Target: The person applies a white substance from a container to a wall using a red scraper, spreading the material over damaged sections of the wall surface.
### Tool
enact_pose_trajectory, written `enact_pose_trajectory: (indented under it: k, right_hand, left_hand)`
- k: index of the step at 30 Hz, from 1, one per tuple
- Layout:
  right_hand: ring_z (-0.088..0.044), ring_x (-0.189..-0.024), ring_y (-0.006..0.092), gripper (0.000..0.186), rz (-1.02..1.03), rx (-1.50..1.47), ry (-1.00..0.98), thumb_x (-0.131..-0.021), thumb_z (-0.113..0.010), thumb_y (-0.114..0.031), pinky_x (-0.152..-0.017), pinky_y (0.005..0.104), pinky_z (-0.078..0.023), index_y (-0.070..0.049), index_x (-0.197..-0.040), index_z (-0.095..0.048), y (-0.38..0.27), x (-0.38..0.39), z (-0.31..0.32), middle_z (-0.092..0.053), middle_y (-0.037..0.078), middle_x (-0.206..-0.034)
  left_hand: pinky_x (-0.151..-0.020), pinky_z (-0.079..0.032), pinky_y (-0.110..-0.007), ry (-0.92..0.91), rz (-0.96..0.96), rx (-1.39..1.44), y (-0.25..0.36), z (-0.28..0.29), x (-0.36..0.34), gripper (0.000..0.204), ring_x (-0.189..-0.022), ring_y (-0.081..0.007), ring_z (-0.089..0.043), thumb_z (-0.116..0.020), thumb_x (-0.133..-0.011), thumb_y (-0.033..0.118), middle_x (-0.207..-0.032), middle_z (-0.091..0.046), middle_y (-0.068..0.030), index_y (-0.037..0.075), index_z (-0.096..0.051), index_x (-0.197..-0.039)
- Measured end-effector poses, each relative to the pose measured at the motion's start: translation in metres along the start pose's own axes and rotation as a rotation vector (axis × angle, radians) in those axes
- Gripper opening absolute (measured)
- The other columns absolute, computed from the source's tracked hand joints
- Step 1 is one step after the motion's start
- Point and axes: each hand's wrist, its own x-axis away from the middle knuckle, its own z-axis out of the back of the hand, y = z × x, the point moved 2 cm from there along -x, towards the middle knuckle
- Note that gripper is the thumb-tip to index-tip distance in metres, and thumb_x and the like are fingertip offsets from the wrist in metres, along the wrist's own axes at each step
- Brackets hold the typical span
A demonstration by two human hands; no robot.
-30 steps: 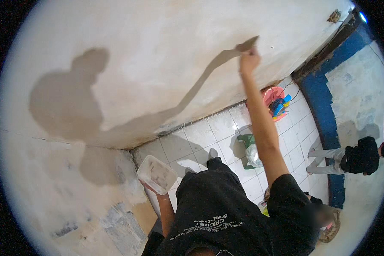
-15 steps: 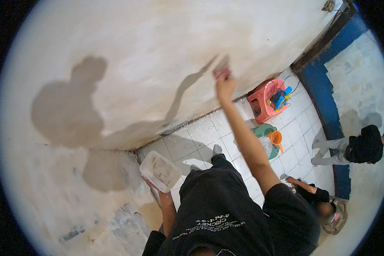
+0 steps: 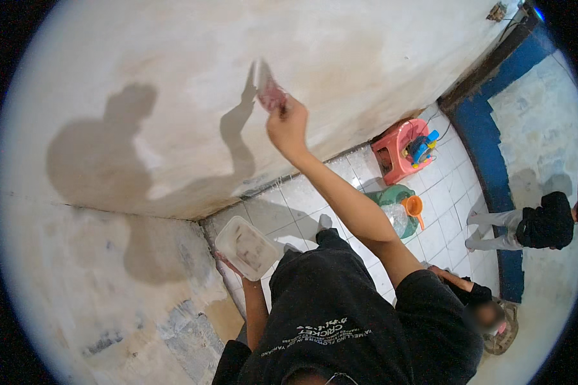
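Observation:
My right hand (image 3: 289, 128) is raised to the patchy white wall (image 3: 192, 58), its fingers closed round a putty scraper (image 3: 271, 95). The scraper has a reddish body and a pale blade edge, slightly blurred; it is at the wall surface, though I cannot tell whether it touches. Low on the left, my left hand (image 3: 228, 262) supports a whitish plastic tub (image 3: 247, 247) from its side and underneath, with most of the fingers hidden. Smears of pale paste line the tub's inside.
A pink plastic stool (image 3: 395, 157) bears a blue device (image 3: 422, 149) with a cord. Beside it stands a green basin (image 3: 395, 196) with an orange dipper (image 3: 414, 205). Two people are on the right, one standing (image 3: 546, 221), one low down (image 3: 462, 282). White tiles (image 3: 305, 199) cover the floor.
My right hand has swept the scraper leftward and slightly up along the wall. The tub in my left hand has shifted a little to the right and tilted slightly.

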Motion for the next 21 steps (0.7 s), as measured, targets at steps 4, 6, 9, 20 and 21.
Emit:
enact_pose_trajectory:
  k: [4, 6, 9, 20, 21]
  right_hand:
    - [-0.059, -0.070, 0.0133, 0.022, 0.047, 0.276, 0.181, -0.089, -0.047, -0.001, -0.067, 0.0288, -0.048, 0.005, -0.093, -0.067, 0.033, -0.088, 0.102, -0.067, 0.010, -0.076]
    - [-0.046, -0.049, 0.0159, 0.016, 0.060, 0.491, 0.401, -0.083, -0.053, -0.006, -0.047, 0.0367, -0.036, 0.004, -0.075, -0.063, 0.036, -0.135, 0.154, -0.060, 0.012, -0.058]
    - [-0.046, -0.049, 0.0282, 0.010, 0.205, 0.400, 0.427, -0.073, -0.052, -0.003, -0.049, 0.0402, -0.037, 0.004, -0.067, -0.055, 0.031, -0.150, 0.142, -0.052, 0.018, -0.055]
    - [-0.057, -0.062, 0.0280, 0.046, -0.008, 0.121, -0.091, -0.074, -0.047, 0.008, -0.057, 0.0363, -0.045, 0.009, -0.119, -0.055, -0.009, 0.050, -0.025, -0.059, 0.021, -0.074]
    - [-0.061, -0.069, 0.0323, 0.048, -0.114, 0.047, -0.144, -0.073, -0.045, 0.009, -0.062, 0.0410, -0.047, 0.010, -0.120, -0.053, -0.004, 0.065, -0.019, -0.063, 0.024, -0.081]
  left_hand:
    - [-0.061, -0.034, -0.041, 0.043, -0.063, 0.015, 0.015, 0.000, 0.023, 0.034, -0.072, -0.0210, -0.044, -0.065, -0.075, 0.035, -0.085, -0.049, -0.0056, 0.012, -0.045, -0.090]
    - [-0.060, -0.033, -0.040, 0.083, -0.091, 0.024, 0.027, 0.004, 0.041, 0.034, -0.070, -0.0207, -0.043, -0.066, -0.075, 0.034, -0.084, -0.049, -0.0056, 0.012, -0.045, -0.089]
    - [-0.058, -0.033, -0.040, 0.127, -0.134, 0.025, 0.046, 0.012, 0.064, 0.033, -0.068, -0.0204, -0.043, -0.066, -0.074, 0.033, -0.082, -0.049, -0.0055, 0.012, -0.045, -0.087]
    - [-0.051, -0.030, -0.039, 0.070, -0.154, 0.023, 0.065, 0.008, 0.045, 0.030, -0.060, -0.0192, -0.041, -0.068, -0.073, 0.028, -0.074, -0.048, -0.0050, 0.012, -0.044, -0.079]
    - [-0.050, -0.030, -0.039, 0.073, -0.156, 0.022, 0.064, 0.007, 0.047, 0.030, -0.060, -0.0191, -0.040, -0.069, -0.073, 0.027, -0.073, -0.047, -0.0050, 0.012, -0.044, -0.079]
